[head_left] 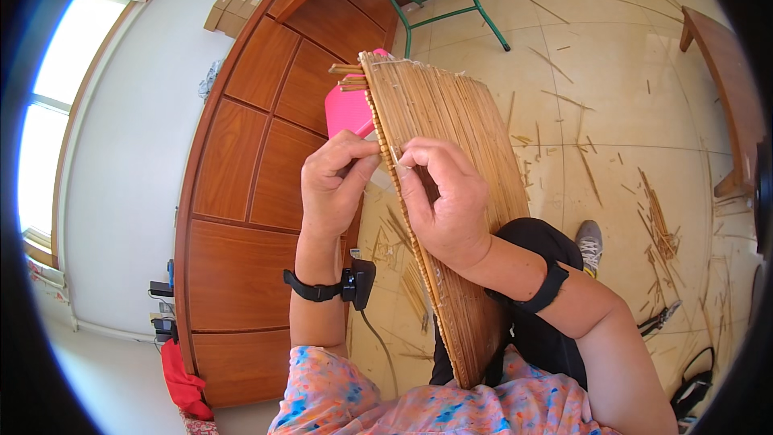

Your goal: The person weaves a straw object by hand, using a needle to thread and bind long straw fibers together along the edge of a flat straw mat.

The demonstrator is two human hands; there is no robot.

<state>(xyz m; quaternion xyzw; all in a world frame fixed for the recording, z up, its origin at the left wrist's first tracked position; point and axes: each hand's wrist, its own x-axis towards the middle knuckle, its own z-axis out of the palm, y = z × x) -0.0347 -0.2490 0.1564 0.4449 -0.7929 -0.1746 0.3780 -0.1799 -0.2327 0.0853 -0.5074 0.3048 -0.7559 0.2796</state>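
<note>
A stiff mat of tightly packed tan reed stalks [483, 125] stands on edge across my lap, its bound rim running from far to near. Several loose stalk ends [348, 78] jut out at its far left corner. My left hand [336, 181] pinches the rim from the left, thumb against forefinger. Opposite it, my right hand [447, 197] is closed at the same stretch of rim, its fingertips around a small pale bit, perhaps thread. The fingers hide exactly what lies between them.
Beyond the mat is a pink plastic stool or seat [346, 109]. A wooden cabinet [229, 274] lines the left side. Cut stalks [659, 213] and pliers-like cutters [660, 318] lie on the tiled floor. A wooden bench [717, 97] is at right, green metal legs [475, 4] at the back.
</note>
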